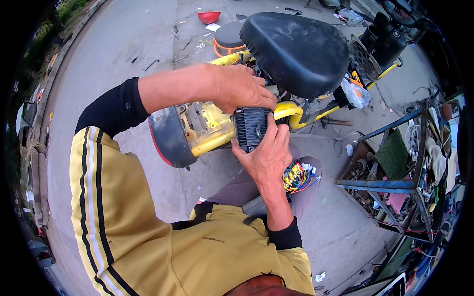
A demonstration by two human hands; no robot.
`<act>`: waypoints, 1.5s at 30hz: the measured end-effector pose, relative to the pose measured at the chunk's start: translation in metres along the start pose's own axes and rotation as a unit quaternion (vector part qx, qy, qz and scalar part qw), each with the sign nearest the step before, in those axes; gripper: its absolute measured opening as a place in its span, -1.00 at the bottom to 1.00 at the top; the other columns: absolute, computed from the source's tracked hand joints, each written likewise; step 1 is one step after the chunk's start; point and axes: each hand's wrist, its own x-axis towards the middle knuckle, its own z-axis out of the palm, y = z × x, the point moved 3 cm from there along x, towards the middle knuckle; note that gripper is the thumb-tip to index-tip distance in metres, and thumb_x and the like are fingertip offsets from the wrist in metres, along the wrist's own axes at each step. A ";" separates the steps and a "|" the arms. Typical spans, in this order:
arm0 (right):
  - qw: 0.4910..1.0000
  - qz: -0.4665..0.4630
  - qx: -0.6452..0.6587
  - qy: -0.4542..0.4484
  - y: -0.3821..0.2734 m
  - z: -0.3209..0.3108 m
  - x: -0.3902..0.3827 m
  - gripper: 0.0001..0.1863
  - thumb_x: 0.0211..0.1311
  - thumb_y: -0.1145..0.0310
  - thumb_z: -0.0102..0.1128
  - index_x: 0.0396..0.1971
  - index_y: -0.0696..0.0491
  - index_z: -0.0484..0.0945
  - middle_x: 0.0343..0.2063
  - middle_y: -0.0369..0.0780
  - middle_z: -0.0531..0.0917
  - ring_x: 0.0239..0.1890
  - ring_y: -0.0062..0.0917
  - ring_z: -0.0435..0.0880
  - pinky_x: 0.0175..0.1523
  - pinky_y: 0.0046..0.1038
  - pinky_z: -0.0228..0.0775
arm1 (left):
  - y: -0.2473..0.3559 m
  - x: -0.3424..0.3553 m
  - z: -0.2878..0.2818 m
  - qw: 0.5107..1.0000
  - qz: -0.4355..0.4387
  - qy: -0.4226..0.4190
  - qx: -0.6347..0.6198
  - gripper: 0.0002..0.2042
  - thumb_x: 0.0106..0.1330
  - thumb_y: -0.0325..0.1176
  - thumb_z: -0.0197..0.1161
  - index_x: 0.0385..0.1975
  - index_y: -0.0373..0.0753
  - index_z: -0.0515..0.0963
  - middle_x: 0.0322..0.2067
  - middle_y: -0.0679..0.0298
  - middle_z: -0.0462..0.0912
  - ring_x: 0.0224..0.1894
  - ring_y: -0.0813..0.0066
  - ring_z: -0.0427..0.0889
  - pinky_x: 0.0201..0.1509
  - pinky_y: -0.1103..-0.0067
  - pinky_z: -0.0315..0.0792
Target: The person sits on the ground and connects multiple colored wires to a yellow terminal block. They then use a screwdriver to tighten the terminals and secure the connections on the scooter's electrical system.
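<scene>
A black finned motor controller is held over the yellow frame of an electric bike. My right hand grips it from the near side, thumb along one edge and fingers along the other. Curled over its far edge is my left hand, closed against the controller; its thumb and some fingertips are hidden. Dark wiring shows just beyond the left fingers, beneath the raised black seat. Coloured wires with yellow connectors lie by my right wrist, over my leg.
A dark rear fender juts out left of the frame. Tools lie scattered on the pavement near a red bowl and a round stool. To the right stands a metal rack full of parts.
</scene>
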 end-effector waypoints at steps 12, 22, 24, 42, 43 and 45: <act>1.000 -0.003 -0.005 0.003 0.007 -0.008 -0.001 0.06 -0.26 -0.12 0.64 0.26 0.16 0.40 -0.15 -0.14 0.42 -0.11 -0.26 0.54 -0.24 -0.31 0.59 | 0.014 -0.014 -0.027 0.997 -0.027 0.069 -0.017 -0.19 -0.07 -0.48 0.50 0.33 -0.18 0.37 0.29 0.21 0.54 0.17 0.12 0.64 0.20 0.26 0.58; 0.996 -0.017 0.073 0.045 0.013 -0.067 -0.009 -0.46 0.18 0.12 0.44 0.02 0.19 0.56 -0.21 -0.15 0.49 -0.13 -0.27 0.55 -0.28 -0.31 0.53 | 0.084 -0.014 -0.083 0.951 -0.071 0.180 -0.242 -0.02 0.01 -0.01 0.62 0.46 -0.22 0.30 0.22 0.06 0.58 0.08 0.03 0.67 0.16 0.27 0.55; 0.994 0.016 0.084 0.068 0.035 -0.083 -0.025 -0.59 0.28 0.18 0.36 -0.07 0.20 0.58 -0.29 -0.15 0.52 -0.18 -0.24 0.56 -0.29 -0.26 0.49 | 0.094 0.010 -0.090 0.942 -0.045 0.216 -0.253 -0.05 0.10 0.00 0.58 0.46 -0.28 0.28 0.21 -0.01 0.59 0.10 -0.03 0.66 0.17 0.26 0.55; 0.636 0.515 0.537 0.203 0.238 -0.091 -0.246 -0.46 0.52 0.53 -0.15 0.47 0.06 0.26 -0.36 -0.21 0.61 -0.47 -0.61 0.48 -0.39 -0.48 0.41 | -0.034 0.323 0.039 0.945 -0.297 0.116 0.068 -0.25 0.29 -0.08 0.45 0.35 -0.41 0.33 0.41 -0.32 0.30 0.19 -0.14 0.64 0.22 0.16 0.58; 0.652 0.520 0.518 0.190 0.246 -0.088 -0.259 -0.46 0.52 0.53 -0.14 0.46 0.08 0.27 -0.36 -0.22 0.61 -0.46 -0.62 0.49 -0.39 -0.49 0.41 | -0.039 0.328 0.049 0.943 -0.293 0.136 0.086 -0.27 0.30 -0.12 0.44 0.35 -0.40 0.32 0.42 -0.34 0.28 0.18 -0.14 0.65 0.20 0.16 0.60; 0.679 0.529 0.482 0.165 0.261 -0.081 -0.279 -0.47 0.51 0.52 -0.12 0.45 0.11 0.28 -0.37 -0.24 0.61 -0.44 -0.63 0.50 -0.39 -0.50 0.42 | -0.032 0.326 0.053 0.935 -0.282 0.173 0.124 -0.32 0.33 -0.21 0.41 0.37 -0.38 0.32 0.44 -0.38 0.22 0.15 -0.16 0.67 0.15 0.18 0.63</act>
